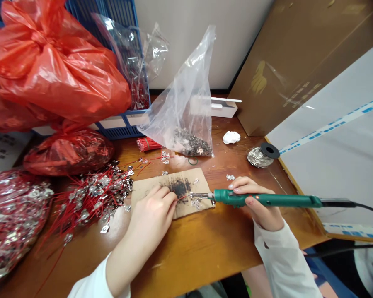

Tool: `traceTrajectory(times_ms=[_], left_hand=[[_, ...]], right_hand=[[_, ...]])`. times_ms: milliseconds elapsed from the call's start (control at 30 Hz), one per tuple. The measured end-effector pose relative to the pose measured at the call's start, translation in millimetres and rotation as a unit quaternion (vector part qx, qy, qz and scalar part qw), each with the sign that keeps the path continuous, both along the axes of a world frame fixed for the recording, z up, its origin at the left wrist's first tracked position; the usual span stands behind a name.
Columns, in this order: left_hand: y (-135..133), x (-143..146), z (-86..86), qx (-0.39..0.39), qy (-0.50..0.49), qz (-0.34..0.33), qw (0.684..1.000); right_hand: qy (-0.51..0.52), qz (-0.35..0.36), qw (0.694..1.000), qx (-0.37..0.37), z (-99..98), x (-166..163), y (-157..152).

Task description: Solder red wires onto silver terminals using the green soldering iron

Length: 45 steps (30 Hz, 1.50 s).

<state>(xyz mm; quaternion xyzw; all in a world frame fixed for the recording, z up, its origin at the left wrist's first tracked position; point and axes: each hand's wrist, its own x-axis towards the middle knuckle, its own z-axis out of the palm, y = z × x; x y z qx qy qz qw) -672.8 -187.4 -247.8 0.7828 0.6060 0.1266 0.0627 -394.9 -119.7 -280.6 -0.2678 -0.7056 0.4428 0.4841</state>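
Two bare hands work over a scrap of brown cardboard lying on a scuffed wooden table, with white sleeves at both wrists. The left hand rests on the cardboard, its fingers curled and pressed together, and appears to pinch a thin red wire, though the fingertips partly hide the grip. The right hand wraps its fingers around a green soldering iron, with the index finger lying along the top of the handle. The iron lies almost level, and its black cord runs off to the right. Its slim metal tip points left and ends just beside the end of the wire, above a dark scorched patch on the cardboard; whether they touch is too small to tell. Small silver metal lugs lie scattered on the cardboard near the tip. To the left, a heap of red wires with silver lugs spreads across the table beside a shiny bag packed with more of them. Behind are large red plastic bags, a blue plastic crate, a clear plastic bag of metal pieces, and a small bundle of red wires. Toward the right lie a coil of silver solder wire and a white wad of material.
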Motion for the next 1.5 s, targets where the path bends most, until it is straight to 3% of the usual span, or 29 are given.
traceTrajectory(times_ms=[700, 1500], left_hand=[[-0.3, -0.2, 0.6, -0.012, 0.012, 0.003, 1.000], [-0.8, -1.4, 3.6, 0.022, 0.007, 0.005, 1.000]], right_hand=[[-0.019, -0.004, 1.000, 0.017, 1.0, 1.1, -0.8], [-0.002, -0.015, 1.000, -0.020, 1.7, -0.1, -1.4]])
